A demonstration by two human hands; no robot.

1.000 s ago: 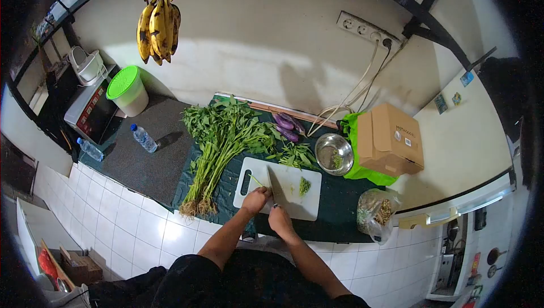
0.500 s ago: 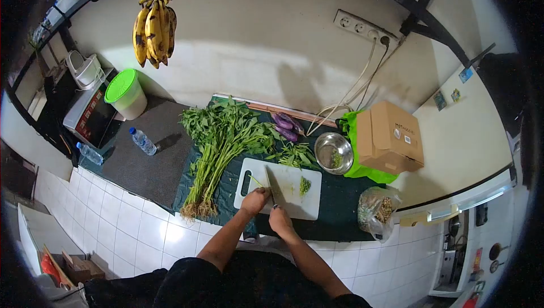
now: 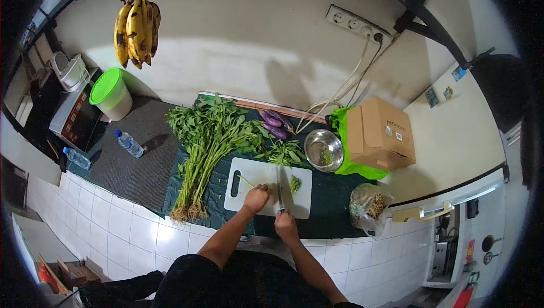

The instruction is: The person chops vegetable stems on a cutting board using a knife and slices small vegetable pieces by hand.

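My right hand (image 3: 286, 226) is wrapped round the handle of a kitchen knife (image 3: 279, 186), whose blade points away from me across the white cutting board (image 3: 235, 203). Just right of the blade lies a small pile of chopped greens (image 3: 295, 184). On the board's left half, my left hand (image 3: 256, 198) is closed on a thin green stem (image 3: 245, 181) that sticks out to the upper left. Leafy sprigs (image 3: 286, 152) lie at the board's far edge. To the left spreads a large bunch of leafy greens (image 3: 212, 149) with roots towards me.
Purple eggplants (image 3: 275, 125) lie behind the board. A steel bowl (image 3: 324, 150) with some greens in it stands right, near a cardboard box (image 3: 379, 132) and a filled plastic bag (image 3: 368, 209). Bananas (image 3: 136, 30) hang upper left, above a green-lidded bucket (image 3: 110, 93) and two water bottles (image 3: 129, 144).
The knife has moved right across the board, away from my left hand and close to the chopped pile. My left hand still holds the stem. The whole view has shifted slightly.
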